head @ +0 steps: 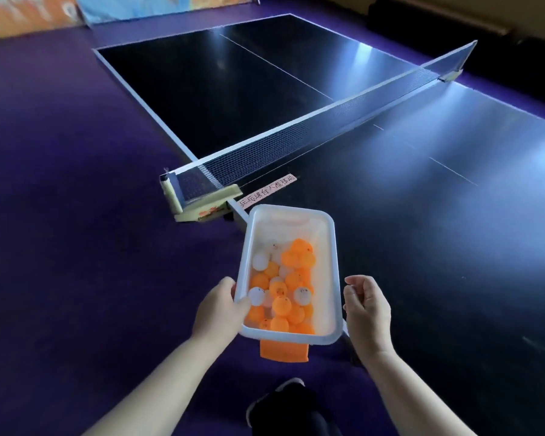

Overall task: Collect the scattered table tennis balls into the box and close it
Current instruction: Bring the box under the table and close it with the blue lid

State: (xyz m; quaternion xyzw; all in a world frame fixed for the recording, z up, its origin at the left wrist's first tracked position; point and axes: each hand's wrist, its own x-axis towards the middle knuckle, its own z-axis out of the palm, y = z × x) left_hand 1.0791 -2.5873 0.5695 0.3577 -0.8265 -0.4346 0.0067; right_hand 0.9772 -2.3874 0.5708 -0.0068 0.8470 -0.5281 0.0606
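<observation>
Your left hand [217, 309] grips the box [334, 247] at its near left corner: the thumb lies over the rim, inside, and the other fingers are hidden below. Your right hand [367, 313] is just beside the right rim with loosely curled fingers and holds nothing; whether it touches the box, you cannot tell.

The box is a long rectangle of milky, half-clear plastic with rounded corners and a thick white rim, and it is open at the top. The balls [280, 305] lie inside it in a heap toward the near end. They are smooth and round, most orange and some white, with small printed marks. A flat orange piece [283, 350] shows under the near end of the box.

The box is over the side edge of the table [422, 215], whose top is dark and glossy with thin white lines. Just beyond the box, a pale yellow clamp [199, 199] holds the black mesh net [296, 136], which has a white band on top. A pink label [266, 188] with printed characters lies on the table edge, between the clamp and the box. The floor [60, 215] is purple and matte. A dark shoe [283, 394] shows below, between your forearms.
</observation>
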